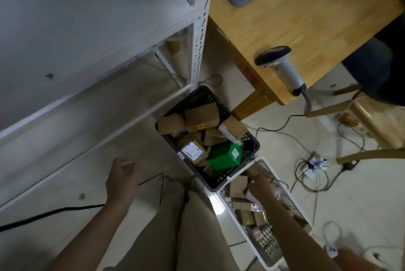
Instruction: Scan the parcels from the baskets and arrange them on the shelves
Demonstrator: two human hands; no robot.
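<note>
My left hand point(121, 180) hangs over the pale tiled floor point(361, 205), fingers loosely curled, holding nothing. My right hand point(259, 185) reaches into the long white plastic basket point(268, 248) and rests on brown cardboard parcels point(237, 186); I cannot tell whether it grips one. That basket runs lengthwise from my right leg up to the black plastic basket point(198, 97), touching it. The black one is heaped with more brown boxes and a green box point(224, 157), its far corner at the white metal shelf post point(200, 19). The grey handheld scanner point(282, 67) lies near the wooden table point(306, 19) corner, handle at the edge. Cables cross the floor on the right.
</note>
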